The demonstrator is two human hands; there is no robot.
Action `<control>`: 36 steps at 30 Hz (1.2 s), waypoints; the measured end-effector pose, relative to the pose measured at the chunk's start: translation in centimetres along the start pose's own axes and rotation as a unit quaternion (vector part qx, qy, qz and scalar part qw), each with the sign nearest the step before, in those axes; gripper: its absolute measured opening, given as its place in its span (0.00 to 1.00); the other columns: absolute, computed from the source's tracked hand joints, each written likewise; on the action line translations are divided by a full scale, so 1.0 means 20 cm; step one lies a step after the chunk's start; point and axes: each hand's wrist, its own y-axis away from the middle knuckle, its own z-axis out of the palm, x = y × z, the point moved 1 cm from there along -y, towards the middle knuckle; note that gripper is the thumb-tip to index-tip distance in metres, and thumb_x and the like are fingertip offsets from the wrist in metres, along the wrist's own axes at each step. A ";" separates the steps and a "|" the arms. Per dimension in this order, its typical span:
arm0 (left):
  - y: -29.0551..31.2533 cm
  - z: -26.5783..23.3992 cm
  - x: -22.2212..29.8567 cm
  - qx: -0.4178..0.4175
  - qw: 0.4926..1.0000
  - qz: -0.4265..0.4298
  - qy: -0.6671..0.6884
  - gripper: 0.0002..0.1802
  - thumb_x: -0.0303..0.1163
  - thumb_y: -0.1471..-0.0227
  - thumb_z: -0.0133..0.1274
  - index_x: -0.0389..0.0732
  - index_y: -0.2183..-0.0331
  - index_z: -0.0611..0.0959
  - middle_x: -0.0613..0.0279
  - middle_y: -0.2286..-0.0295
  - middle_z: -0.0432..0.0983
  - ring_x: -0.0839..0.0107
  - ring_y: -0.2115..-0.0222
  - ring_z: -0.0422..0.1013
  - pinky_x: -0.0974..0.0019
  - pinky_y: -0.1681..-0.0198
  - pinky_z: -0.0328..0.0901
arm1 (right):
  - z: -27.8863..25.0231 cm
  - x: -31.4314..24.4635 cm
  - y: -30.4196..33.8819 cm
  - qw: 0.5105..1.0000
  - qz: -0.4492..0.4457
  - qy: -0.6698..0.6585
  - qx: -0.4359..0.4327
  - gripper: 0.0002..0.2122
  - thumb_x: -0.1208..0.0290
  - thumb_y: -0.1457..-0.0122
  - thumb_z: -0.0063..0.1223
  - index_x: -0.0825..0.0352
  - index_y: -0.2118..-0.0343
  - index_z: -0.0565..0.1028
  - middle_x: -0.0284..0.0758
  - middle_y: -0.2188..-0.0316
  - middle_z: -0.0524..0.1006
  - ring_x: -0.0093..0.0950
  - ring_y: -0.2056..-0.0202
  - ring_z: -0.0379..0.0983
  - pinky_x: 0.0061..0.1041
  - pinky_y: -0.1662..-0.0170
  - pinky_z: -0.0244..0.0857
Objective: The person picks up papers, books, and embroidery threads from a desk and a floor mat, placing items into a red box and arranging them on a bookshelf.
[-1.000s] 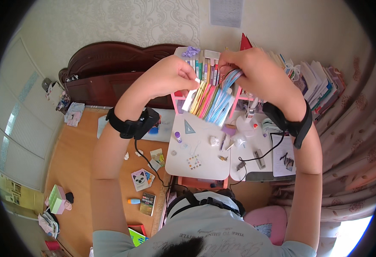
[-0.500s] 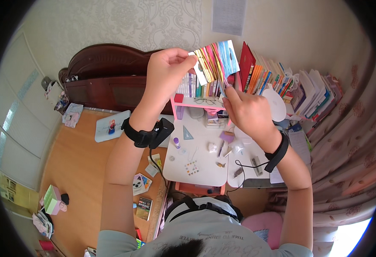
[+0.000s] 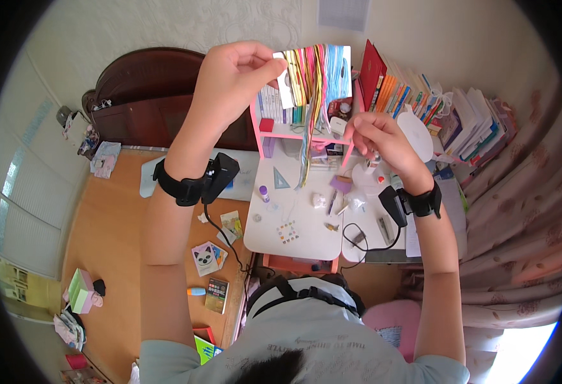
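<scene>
Home, a bedroom w/ study corner: dark headboard point(image 3: 146, 73) approx. 10 o'clock, tan bed point(image 3: 111, 240) at 8, flowered curtain point(image 3: 508, 249) approx. 3, white desk point(image 3: 319, 244) at ctr. w/ glue stick point(image 3: 265, 194) & set square point(image 3: 279, 179), crammed books point(image 3: 476, 128) approx. 2, pink chair point(image 3: 414, 315) approx. 5, patterned wallpaper point(image 3: 242, 22) nr. 12.

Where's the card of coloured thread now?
In the head view, the card of coloured thread is at upper centre, its left end held by the left hand, left of the standing red cover.
</scene>
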 end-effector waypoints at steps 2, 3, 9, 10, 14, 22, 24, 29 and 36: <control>0.01 0.00 -0.02 0.006 1.000 0.003 -0.014 0.08 0.27 0.57 0.53 0.31 0.75 0.76 0.62 0.81 0.73 0.80 0.80 0.70 0.79 0.77 0.62 | 0.05 -0.01 0.03 0.974 -0.018 -0.186 -0.128 0.18 0.61 0.41 0.35 0.74 0.70 0.71 0.29 0.86 0.65 0.19 0.85 0.60 0.16 0.82 0.55; 0.01 0.01 -0.02 0.008 1.000 0.008 -0.013 0.07 0.27 0.57 0.53 0.31 0.75 0.76 0.62 0.81 0.73 0.80 0.80 0.70 0.79 0.78 0.62 | 0.08 -0.01 0.03 0.971 -0.031 -0.187 -0.148 0.24 0.55 0.41 0.31 0.78 0.64 0.70 0.31 0.84 0.68 0.19 0.84 0.62 0.16 0.80 0.58; 0.04 0.06 -0.07 -0.013 1.000 0.000 -0.001 0.07 0.26 0.57 0.53 0.31 0.75 0.76 0.61 0.81 0.73 0.80 0.80 0.70 0.79 0.77 0.62 | 0.18 0.02 -0.03 0.964 -0.008 -0.234 -0.129 0.35 0.43 0.44 0.25 0.77 0.52 0.60 0.35 0.73 0.71 0.22 0.75 0.68 0.18 0.69 0.63; 0.05 0.06 -0.07 -0.019 1.000 -0.006 0.004 0.07 0.26 0.57 0.52 0.31 0.75 0.76 0.61 0.81 0.73 0.80 0.80 0.69 0.79 0.77 0.62 | 0.19 0.03 -0.04 0.966 0.003 -0.234 -0.112 0.37 0.41 0.46 0.25 0.77 0.52 0.59 0.35 0.71 0.71 0.22 0.73 0.68 0.19 0.67 0.64; 0.07 0.08 -0.08 -0.044 0.997 -0.039 0.039 0.07 0.26 0.57 0.52 0.30 0.76 0.76 0.61 0.81 0.73 0.80 0.80 0.69 0.79 0.76 0.62 | 0.15 0.06 -0.07 0.959 0.011 -0.262 -0.104 0.47 0.30 0.57 0.26 0.78 0.50 0.56 0.46 0.57 0.68 0.32 0.59 0.69 0.27 0.54 0.62; 0.17 0.11 -0.16 -0.114 0.986 -0.115 0.039 0.03 0.23 0.55 0.50 0.32 0.76 0.76 0.64 0.78 0.74 0.82 0.78 0.67 0.79 0.73 0.62 | 0.12 0.15 -0.04 0.947 -0.018 -0.313 -0.073 0.37 0.44 0.55 0.47 0.71 0.50 0.58 0.40 0.55 0.67 0.29 0.55 0.65 0.29 0.52 0.60; 0.19 0.12 -0.18 -0.123 0.985 -0.120 0.017 0.03 0.22 0.55 0.50 0.32 0.76 0.75 0.64 0.79 0.73 0.82 0.79 0.68 0.79 0.74 0.62 | 0.11 0.13 -0.03 0.963 -0.018 -0.251 -0.091 0.29 0.54 0.50 0.50 0.72 0.52 0.61 0.37 0.58 0.69 0.25 0.58 0.68 0.26 0.54 0.62; 0.25 0.17 -0.29 -0.145 0.978 -0.144 -0.028 0.03 0.22 0.55 0.50 0.33 0.77 0.75 0.65 0.80 0.73 0.82 0.79 0.68 0.80 0.76 0.62 | 0.13 0.15 -0.06 0.985 0.069 -0.155 0.011 0.16 0.68 0.51 0.54 0.74 0.62 0.71 0.32 0.67 0.74 0.16 0.66 0.68 0.16 0.64 0.63; 0.39 0.25 -0.58 -0.166 0.962 -0.212 -0.031 0.05 0.24 0.57 0.51 0.32 0.77 0.76 0.65 0.83 0.71 0.81 0.81 0.68 0.77 0.78 0.62 | 0.14 0.47 -0.10 0.993 0.103 0.006 0.055 0.14 0.68 0.54 0.57 0.74 0.67 0.74 0.30 0.73 0.74 0.16 0.70 0.66 0.16 0.66 0.60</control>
